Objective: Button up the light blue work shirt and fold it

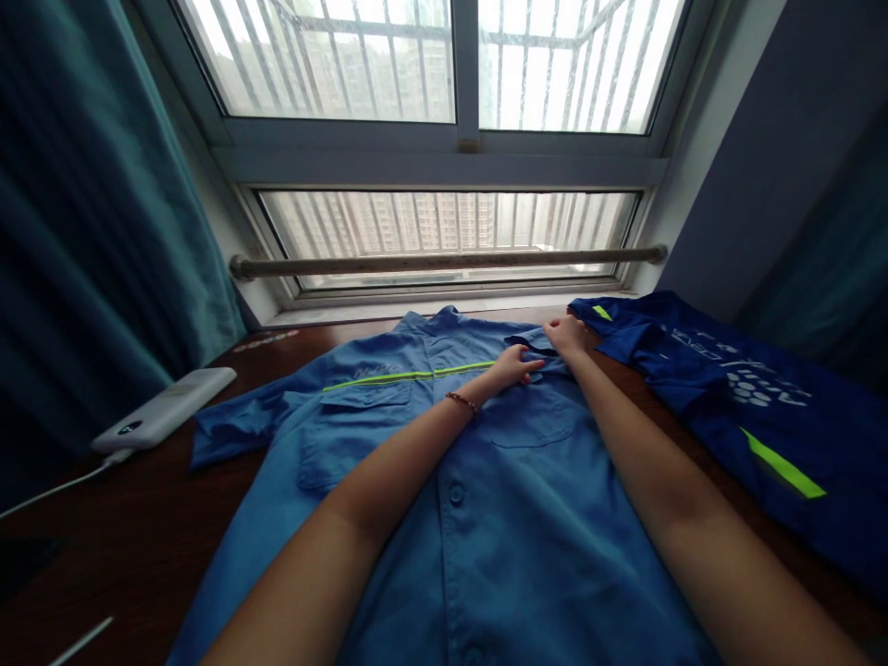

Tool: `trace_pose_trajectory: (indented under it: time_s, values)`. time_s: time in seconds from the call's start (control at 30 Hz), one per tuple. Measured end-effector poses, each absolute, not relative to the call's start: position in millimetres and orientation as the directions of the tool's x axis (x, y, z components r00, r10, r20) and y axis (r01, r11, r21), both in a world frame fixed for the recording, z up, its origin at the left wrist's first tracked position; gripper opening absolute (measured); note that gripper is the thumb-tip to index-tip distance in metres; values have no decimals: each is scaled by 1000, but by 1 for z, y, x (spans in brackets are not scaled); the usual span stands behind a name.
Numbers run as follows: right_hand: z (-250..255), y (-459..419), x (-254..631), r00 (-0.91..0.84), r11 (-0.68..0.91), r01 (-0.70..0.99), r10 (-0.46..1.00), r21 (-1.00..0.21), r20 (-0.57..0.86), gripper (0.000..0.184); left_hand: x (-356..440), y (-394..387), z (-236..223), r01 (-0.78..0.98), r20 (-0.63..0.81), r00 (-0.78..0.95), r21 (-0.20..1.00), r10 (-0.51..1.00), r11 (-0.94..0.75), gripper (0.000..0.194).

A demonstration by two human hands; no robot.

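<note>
Head view: work shirt, light blue, lies front up on the dark wooden surface below the window, collar toward the glass and hem end toward the person. That orientation puts the button placket roughly along the person's midline and leaves both chest pockets facing up. The sleeve on the left side is spread outward, rumpled, apart from the torso panel.

Right hand is closed in a pinch on cloth at the shirt's far right, by the shoulder; the hold there appears to give purchase on the loose edge. Left hand, with a beaded bracelet at the wrist, is at the chest beside the yellow-green piping. Its fingers are extended and slightly parted, near a dark fold; placed so, it could steady or guide the cloth close to the pinch. Whether its fingertips press on the fabric cannot be told.

Darker blue garment, with white print and yellow-green strips, lies at the right, near the right hand. Power bank, white, sits at the left beside the curtain, its cable running off toward the left edge.
</note>
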State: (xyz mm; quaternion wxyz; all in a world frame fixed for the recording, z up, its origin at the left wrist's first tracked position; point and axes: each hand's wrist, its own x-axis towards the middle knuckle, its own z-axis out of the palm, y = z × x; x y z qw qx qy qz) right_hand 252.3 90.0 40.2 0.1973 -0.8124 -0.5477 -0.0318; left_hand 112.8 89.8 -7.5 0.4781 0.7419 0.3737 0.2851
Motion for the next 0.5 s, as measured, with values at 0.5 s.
trace_pose_trajectory:
  time_s: [0.5]
  values:
    - [43,115,258,331,-32,711,897,-703,294,41,114,73,-5,315,124,545,886,829,-340,35]
